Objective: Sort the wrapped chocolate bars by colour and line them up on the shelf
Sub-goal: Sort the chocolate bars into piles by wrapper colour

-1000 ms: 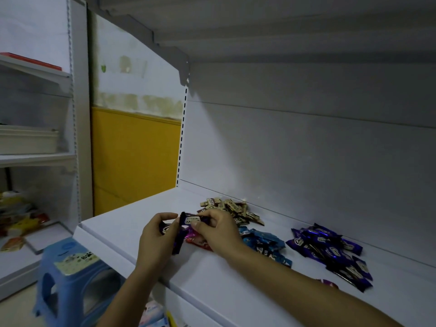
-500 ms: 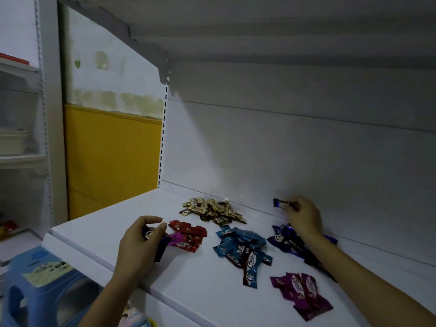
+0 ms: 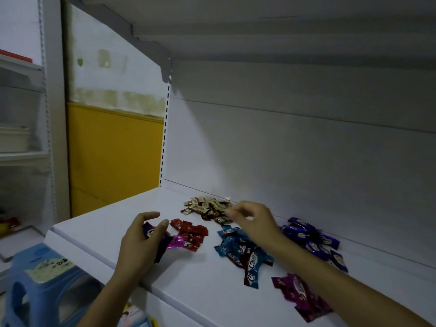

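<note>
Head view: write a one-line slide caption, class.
Left hand grips purple bars; right hand hovers above colour-sorted piles on the white shelf.

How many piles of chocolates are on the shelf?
5: gold pile at the back, red pile near the left hand, blue pile in the middle, purple pile on the right, pink pile front right. The right arm may hide more.

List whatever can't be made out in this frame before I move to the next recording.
Head view, the only one:
Left hand: its fingers cover the purple bars it grips, so their count is hidden.
Right hand: the fingertips are motion-blurred; whether they pinch anything cannot be told.
Magenta pile: the right forearm covers part of it.
Packets below the shelf: cut off by the bottom edge.
</note>
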